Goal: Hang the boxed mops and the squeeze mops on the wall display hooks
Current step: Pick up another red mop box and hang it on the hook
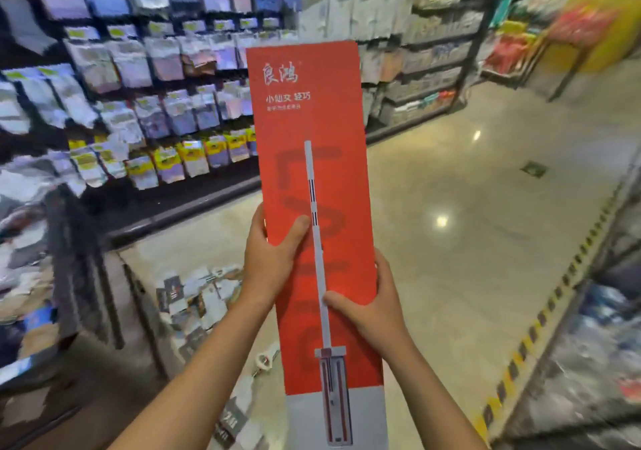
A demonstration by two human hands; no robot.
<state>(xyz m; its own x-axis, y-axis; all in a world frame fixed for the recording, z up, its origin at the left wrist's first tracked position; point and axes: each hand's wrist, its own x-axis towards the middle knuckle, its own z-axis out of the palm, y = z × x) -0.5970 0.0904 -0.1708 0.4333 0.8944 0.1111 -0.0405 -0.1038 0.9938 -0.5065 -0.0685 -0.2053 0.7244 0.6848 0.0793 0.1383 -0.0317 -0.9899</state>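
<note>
Boxed mop (314,179), a tall red carton held upright over the shop aisle floor, gripped at its edges by the left hand (268,259) and right hand (376,305) (thumbs across the front), apparently being carried; next, find a free wall hook.

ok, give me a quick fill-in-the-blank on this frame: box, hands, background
The mop box is mostly ____ in colour.
The box is held by ____ hands, the left hand higher than the right hand.
The picture printed on the box shows a ____.
Left of the box, packets hang on a ____ rack.

Missing: red; two; mop; wall
</note>
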